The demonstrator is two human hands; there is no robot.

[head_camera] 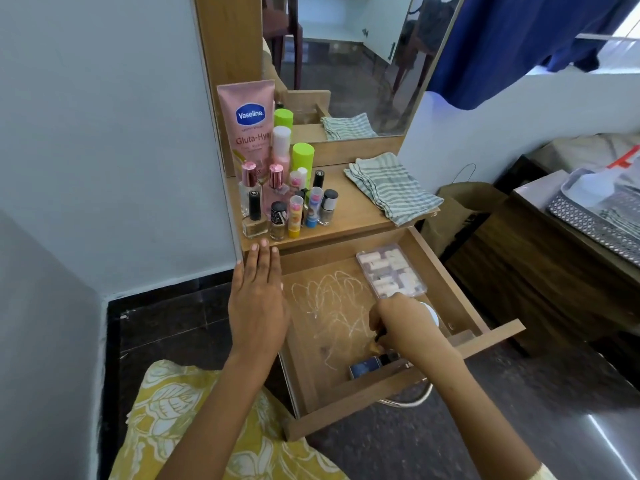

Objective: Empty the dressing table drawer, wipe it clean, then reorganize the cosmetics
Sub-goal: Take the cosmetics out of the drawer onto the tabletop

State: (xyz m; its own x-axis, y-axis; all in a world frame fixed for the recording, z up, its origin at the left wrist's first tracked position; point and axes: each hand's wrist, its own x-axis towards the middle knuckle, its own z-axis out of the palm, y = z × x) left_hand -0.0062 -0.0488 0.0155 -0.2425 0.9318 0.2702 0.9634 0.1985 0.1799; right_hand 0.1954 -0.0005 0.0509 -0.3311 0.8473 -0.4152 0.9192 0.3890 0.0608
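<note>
**Right hand reaches into the open drawer**

The drawer [346,393] stands pulled out below the tabletop [349,216]. Its wooden floor carries pale, looping scribble marks [332,306] across the middle. Three things lie in it: a clear box [391,271] of small pale pieces in the far right corner, a white round item [431,311] just behind the right hand, and a dark blue bottle [370,367] lying on its side against the front wall.

The right hand [405,323] is down inside the drawer, fingers curled around a small dark object [379,337] near the blue bottle; what that object is cannot be made out. The left hand [258,299] is open and flat, fingers straight and together, hovering at the drawer's left edge with fingertips reaching the tabletop's front lip. It holds nothing.

On the tabletop's left side the cosmetics [287,202] stand upright in a tight cluster: a pink Vaseline tube [247,126] at the back against the mirror [346,64], green-capped bottles, pink perfume bottles, lip balms and nail polishes in front. A striped cloth [393,187] lies folded on the tabletop's right side, apart from the cluster.
</note>
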